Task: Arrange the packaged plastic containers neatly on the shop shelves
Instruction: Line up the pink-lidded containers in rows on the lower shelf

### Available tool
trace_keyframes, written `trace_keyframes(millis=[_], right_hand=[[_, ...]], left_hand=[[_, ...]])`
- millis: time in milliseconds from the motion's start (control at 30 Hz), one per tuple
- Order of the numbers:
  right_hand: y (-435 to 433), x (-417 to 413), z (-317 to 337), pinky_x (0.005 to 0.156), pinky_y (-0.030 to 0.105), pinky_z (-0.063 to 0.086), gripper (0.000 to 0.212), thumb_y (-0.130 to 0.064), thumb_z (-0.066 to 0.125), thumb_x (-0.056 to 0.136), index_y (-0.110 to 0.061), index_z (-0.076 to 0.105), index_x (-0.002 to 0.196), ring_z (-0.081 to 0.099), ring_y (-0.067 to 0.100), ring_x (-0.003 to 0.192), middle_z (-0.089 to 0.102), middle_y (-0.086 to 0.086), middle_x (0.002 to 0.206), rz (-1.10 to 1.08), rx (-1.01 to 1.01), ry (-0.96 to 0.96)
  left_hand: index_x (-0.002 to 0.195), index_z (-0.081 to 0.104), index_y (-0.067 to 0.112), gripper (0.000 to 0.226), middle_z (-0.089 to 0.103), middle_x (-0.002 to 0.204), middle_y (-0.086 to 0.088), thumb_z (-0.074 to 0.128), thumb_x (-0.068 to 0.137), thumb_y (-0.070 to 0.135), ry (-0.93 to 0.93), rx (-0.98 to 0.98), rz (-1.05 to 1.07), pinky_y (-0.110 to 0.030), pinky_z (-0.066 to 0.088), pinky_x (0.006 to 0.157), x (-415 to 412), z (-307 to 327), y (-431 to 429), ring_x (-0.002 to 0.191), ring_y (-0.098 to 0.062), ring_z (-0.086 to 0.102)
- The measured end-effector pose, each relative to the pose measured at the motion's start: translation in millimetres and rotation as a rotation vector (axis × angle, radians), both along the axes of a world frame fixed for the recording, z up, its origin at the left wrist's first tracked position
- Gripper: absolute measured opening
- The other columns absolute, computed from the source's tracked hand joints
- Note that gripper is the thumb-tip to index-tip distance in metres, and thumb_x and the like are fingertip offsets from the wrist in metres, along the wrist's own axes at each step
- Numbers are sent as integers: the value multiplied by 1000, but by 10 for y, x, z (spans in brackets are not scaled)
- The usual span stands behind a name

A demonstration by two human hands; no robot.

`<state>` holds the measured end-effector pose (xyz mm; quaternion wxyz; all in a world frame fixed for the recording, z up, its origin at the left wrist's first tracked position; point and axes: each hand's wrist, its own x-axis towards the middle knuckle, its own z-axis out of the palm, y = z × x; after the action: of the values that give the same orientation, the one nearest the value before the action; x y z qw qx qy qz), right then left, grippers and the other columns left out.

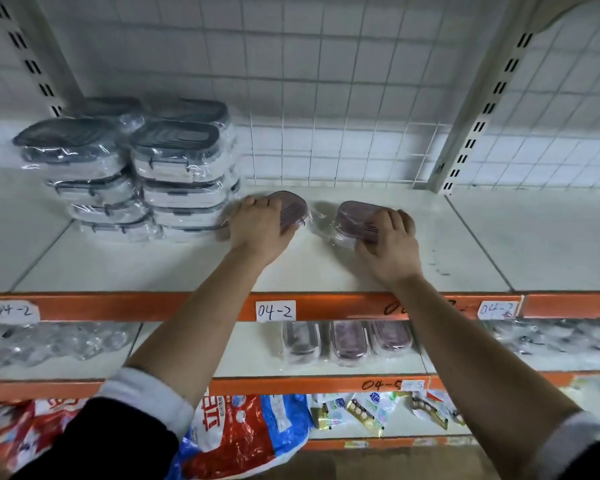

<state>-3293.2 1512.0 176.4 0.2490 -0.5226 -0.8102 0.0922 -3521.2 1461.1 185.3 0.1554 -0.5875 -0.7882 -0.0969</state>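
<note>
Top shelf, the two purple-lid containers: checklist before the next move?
1. Left hand grips left container: ok, fingers curl over its lid.
2. Right hand grips right container: ok, fingers curl round its right end.
3. The two containers are apart: ok, bare shelf shows between them.
4. Left container clear of the grey-lid stacks: cannot tell, the hand hides that side.
5. Containers lined up with each other: not ok, they sit at different angles.
6. Free room to the right: ok, the shelf is bare there.
</note>
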Motion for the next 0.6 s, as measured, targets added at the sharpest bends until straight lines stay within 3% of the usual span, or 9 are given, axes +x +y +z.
trace_keyframes(millis=[133,300,600], right_hand=[[22,3,-20,96,52,43,48,-37,64,85,-9,49,121,31,35,131,47,11,128,1,20,-35],[45,8,-27,95,54,45,51,-36,65,85,-8,49,124,30,35,133,47,11,131,-5,30,-52],[95,6,-68,110,54,32,53,-38,64,85,-11,48,128,29,39,138,45,11,136,-20,11,-63]], left_hand=[[132,47,17,44,58,130,-5,49,97,42,-56,-22,-84,-38,40,93,-44,-45,267,122,-27,48],[142,42,19,50,47,144,-5,41,95,4,-131,-55,-126,-36,30,111,-200,-26,592,133,-27,39],[137,44,15,40,47,143,-9,35,98,8,-65,-47,-13,-42,28,107,-273,-72,742,134,-31,33]])
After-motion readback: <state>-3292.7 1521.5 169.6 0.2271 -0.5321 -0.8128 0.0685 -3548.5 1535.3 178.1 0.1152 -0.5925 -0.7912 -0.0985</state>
